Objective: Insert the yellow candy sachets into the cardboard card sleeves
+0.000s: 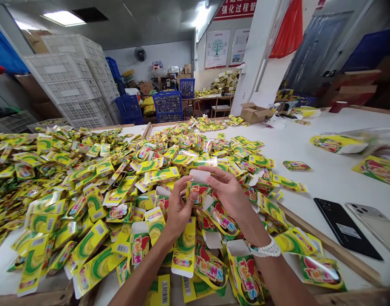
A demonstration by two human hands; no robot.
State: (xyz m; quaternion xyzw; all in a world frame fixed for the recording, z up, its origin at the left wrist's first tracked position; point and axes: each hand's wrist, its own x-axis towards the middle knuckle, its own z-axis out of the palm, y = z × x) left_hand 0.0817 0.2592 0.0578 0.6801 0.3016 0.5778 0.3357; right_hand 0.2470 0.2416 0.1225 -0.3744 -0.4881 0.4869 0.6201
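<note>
Both hands work on one small yellow-and-green printed carton [197,191], held upright with its white end flap raised. My left hand [179,204] is closed around the carton's left side, the thumb across its front. At the upper right of the same carton, my right hand [228,191] has its thumb and fingers pinched on the white flap [199,176]. A white beaded bracelet [267,248] circles my right wrist. Directly below the hands lie more cartons of this kind, among them a flattened one [246,272] with an open white end.
A broad heap of cartons [96,204] covers the table's left and middle. To the right, a wooden strip [335,246] runs beside a black phone [346,227] and a pale phone [373,221]. An open cardboard box [254,113] stands farther back, with stacked white crates [67,80] behind.
</note>
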